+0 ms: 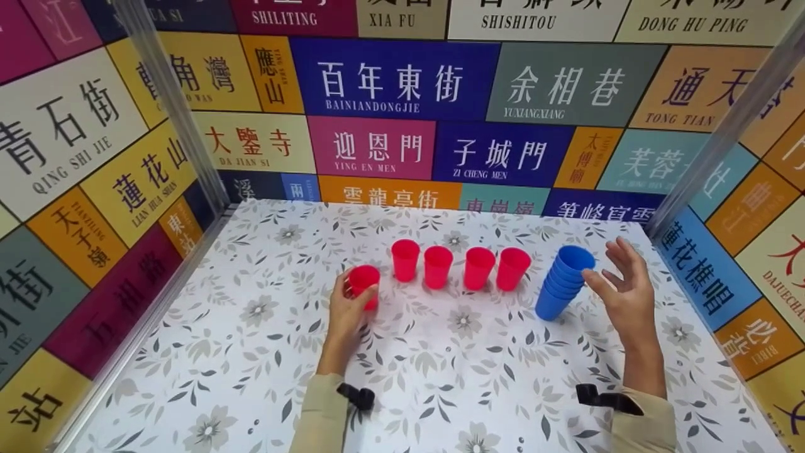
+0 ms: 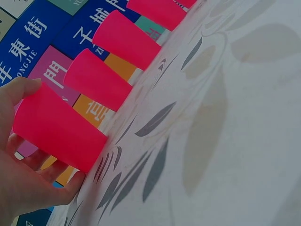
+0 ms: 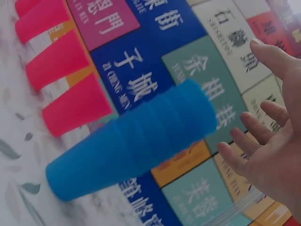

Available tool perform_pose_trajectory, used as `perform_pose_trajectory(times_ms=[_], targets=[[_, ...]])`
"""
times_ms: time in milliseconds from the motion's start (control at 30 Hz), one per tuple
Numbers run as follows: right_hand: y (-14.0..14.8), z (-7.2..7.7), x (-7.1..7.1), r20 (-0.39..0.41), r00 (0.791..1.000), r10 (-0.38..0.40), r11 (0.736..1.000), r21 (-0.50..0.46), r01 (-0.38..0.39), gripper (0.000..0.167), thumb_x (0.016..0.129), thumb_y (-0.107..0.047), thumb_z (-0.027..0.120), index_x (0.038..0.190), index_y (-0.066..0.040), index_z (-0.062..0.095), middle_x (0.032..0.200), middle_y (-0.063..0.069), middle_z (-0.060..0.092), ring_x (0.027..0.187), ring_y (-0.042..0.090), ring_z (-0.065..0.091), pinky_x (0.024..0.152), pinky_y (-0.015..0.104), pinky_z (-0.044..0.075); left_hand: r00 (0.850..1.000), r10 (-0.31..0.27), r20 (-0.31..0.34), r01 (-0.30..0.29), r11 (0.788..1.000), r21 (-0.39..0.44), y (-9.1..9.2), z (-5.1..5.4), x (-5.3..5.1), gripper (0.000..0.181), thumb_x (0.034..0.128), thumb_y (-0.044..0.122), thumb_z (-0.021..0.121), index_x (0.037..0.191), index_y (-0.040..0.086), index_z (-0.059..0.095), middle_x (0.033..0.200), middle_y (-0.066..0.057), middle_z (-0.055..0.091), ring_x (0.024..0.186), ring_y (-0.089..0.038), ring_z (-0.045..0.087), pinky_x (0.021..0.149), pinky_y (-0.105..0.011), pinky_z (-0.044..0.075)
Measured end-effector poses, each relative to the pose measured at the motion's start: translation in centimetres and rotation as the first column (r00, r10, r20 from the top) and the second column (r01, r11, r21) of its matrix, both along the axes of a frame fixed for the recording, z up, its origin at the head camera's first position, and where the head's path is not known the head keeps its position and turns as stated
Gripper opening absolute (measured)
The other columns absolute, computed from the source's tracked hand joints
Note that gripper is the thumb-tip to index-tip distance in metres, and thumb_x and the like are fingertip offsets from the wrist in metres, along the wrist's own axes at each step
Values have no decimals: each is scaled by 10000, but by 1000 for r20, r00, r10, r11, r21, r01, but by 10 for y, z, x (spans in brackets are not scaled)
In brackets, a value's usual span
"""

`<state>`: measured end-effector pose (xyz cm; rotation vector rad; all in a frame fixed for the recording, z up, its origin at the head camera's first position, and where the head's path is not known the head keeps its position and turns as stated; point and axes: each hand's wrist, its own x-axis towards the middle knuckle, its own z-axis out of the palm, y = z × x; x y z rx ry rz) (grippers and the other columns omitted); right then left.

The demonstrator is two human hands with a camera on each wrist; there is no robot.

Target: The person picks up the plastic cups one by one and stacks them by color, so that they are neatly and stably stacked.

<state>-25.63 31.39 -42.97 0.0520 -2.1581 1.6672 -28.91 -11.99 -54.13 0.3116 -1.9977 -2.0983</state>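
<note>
A red cup (image 1: 365,277) stands mouth up on the table at the left end of the red cups. My left hand (image 1: 344,308) grips it, fingers and thumb around its sides; the left wrist view shows that cup (image 2: 59,127) with its base at the tabletop and the hand (image 2: 28,183) round it. Several nested blue cups (image 1: 563,283) stand as one stack at the right. Beside the stack, my right hand (image 1: 629,302) is raised with fingers spread, holding nothing. In the right wrist view a gap separates the blue stack (image 3: 131,141) from the hand (image 3: 273,136).
Several more red cups, among them one (image 1: 405,261) near the held cup and one (image 1: 513,269) near the blue stack, stand apart in a rough row. The floral tabletop (image 1: 440,377) is bounded by walls (image 1: 396,75) of coloured sign panels at the back and sides.
</note>
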Motion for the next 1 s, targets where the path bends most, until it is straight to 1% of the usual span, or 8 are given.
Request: perform_pose_trajectory(times_ms=[67, 133, 300, 433, 567, 700, 867, 1000], targets=[[-8, 7, 3, -18, 1000, 4, 1000, 14, -3, 796, 915, -45, 692, 1579, -200, 281, 1591, 74, 360, 1476, 194, 353, 1124, 170, 392, 1000, -2, 14, 2, 1000, 2, 1, 0, 1, 645, 862, 144, 752, 1449, 151, 483, 1385, -180, 566, 1266, -322, 554, 1040, -435, 505], [-18, 13, 6, -35, 999, 10, 1000, 27, -9, 808, 915, -51, 694, 1581, -217, 269, 1603, 39, 346, 1483, 202, 347, 1178, 269, 372, 1000, -7, 25, 7, 1000, 14, 1, -1, 2, 646, 858, 142, 752, 1447, 162, 485, 1389, -170, 564, 1277, -315, 548, 1054, -438, 496], [-39, 19, 3, -67, 997, 49, 999, 24, -47, 857, 906, -51, 702, 1593, -217, 217, 1635, 29, 291, 1511, 223, 307, 1226, 457, 308, 1000, -12, 25, 11, 1000, 24, 1, 0, 3, 653, 855, 143, 748, 1450, 172, 481, 1381, -160, 568, 1266, -305, 550, 1046, -428, 500], [-53, 17, -2, -73, 995, 63, 998, -7, -64, 853, 908, -55, 698, 1594, -200, 213, 1642, 25, 286, 1528, 211, 276, 1242, 463, 274, 999, -22, 27, 22, 999, 24, 0, 4, 3, 649, 867, 152, 743, 1456, 173, 469, 1392, -149, 558, 1262, -295, 546, 1043, -412, 504], [-70, 15, -8, -88, 992, 92, 993, -72, -98, 827, 910, -55, 687, 1590, -169, 231, 1633, 18, 306, 1536, 187, 258, 1254, 462, 242, 999, -34, 33, 34, 999, 11, -3, 2, 2, 633, 875, 179, 743, 1447, 184, 471, 1398, -133, 553, 1255, -289, 545, 1036, -414, 510], [-86, 7, -17, -107, 989, 103, 988, -107, -114, 792, 917, -73, 680, 1581, -142, 255, 1619, 26, 338, 1532, 180, 272, 1254, 458, 245, 999, -45, 24, 45, 999, 5, -5, -2, 1, 627, 872, 196, 749, 1437, 198, 477, 1382, -129, 561, 1242, -283, 554, 1017, -401, 519], [-101, -7, -28, -97, 993, 72, 987, -135, -85, 758, 927, -121, 681, 1571, -112, 280, 1611, 48, 361, 1522, 195, 295, 1252, 467, 252, 999, -45, 7, 45, 999, 6, -5, -2, 1, 626, 865, 184, 754, 1430, 188, 485, 1365, -137, 572, 1224, -279, 570, 994, -376, 526], [-107, -18, -33, -51, 998, 24, 992, -120, -30, 773, 933, -172, 695, 1576, -129, 270, 1636, 42, 327, 1533, 195, 272, 1257, 460, 240, 999, -48, -10, 48, 999, -18, -5, -1, 0, 618, 870, 183, 755, 1427, 167, 489, 1357, -146, 580, 1203, -285, 583, 973, -359, 533]])
